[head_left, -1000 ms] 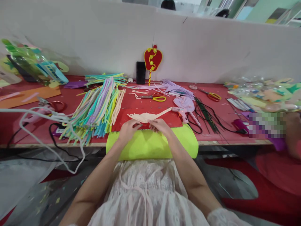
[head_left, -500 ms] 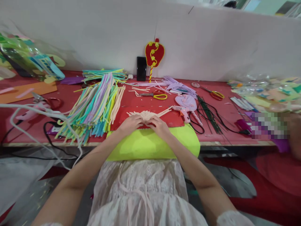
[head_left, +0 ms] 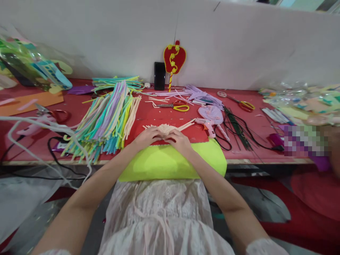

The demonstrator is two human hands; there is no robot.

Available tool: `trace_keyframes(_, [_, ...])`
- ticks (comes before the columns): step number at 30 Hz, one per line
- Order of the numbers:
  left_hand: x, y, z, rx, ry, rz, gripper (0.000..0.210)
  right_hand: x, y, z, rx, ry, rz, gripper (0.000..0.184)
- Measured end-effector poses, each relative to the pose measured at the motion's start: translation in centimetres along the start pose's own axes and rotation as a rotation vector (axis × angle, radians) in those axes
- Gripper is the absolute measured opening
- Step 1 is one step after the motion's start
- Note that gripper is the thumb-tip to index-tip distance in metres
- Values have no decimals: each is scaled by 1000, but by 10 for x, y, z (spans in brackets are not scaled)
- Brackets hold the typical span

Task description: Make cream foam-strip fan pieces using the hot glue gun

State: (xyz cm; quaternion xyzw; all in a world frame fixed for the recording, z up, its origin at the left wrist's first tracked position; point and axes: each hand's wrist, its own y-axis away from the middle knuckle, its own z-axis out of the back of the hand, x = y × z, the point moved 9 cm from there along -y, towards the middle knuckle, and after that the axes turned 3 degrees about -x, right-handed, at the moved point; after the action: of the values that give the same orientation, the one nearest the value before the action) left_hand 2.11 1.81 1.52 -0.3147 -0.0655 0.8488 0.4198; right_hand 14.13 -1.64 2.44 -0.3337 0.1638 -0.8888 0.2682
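Cream pipe cleaners [head_left: 166,128], woven into a fan-like piece with loose ends out to both sides, lie on a red mat [head_left: 183,139]. My left hand [head_left: 149,137] grips the piece from the left, its fingers curled at the near edge. From the right my right hand [head_left: 178,139] pinches the same piece, thumb and fingertips close to the left ones. The fingertips partly hide the near edge. Under my wrists sits a bright yellow-green cushion [head_left: 170,163] at the table edge.
A heap of coloured pipe cleaners [head_left: 106,120] lies left, near a white cable [head_left: 85,152]. Beyond the mat are yellow-handled scissors [head_left: 180,107], a phone [head_left: 159,76] and a red fan-shaped ornament [head_left: 174,59]. A pink glue gun [head_left: 208,126] rests right. Another person's arm [head_left: 334,148] shows far right.
The whole view has shifted very slightly. Both hands stay on the cream piece, with only slight finger movement.
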Motion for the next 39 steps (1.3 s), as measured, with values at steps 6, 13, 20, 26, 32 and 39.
trace_keyframes(6, [7,1,-2,-23,102,4,14,3,1,-6,-42,115,-13,15])
trace_keyframes(13, [7,0,2,-32,109,38,14,4,-1,-10,-18,125,-30,17])
trace_keyframes(20, [7,0,3,-55,105,23,11,6,-2,-12,-10,95,14,20])
trace_keyframes(26, [4,-1,2,-44,32,-9,10,9,-3,-14,27,129,60,21])
trace_keyframes(32, [5,0,2,-65,30,-31,10,7,-3,-16,53,137,97,21])
trace_keyframes(39, [4,-1,2,-77,33,-70,10,7,-9,-16,91,83,215,22])
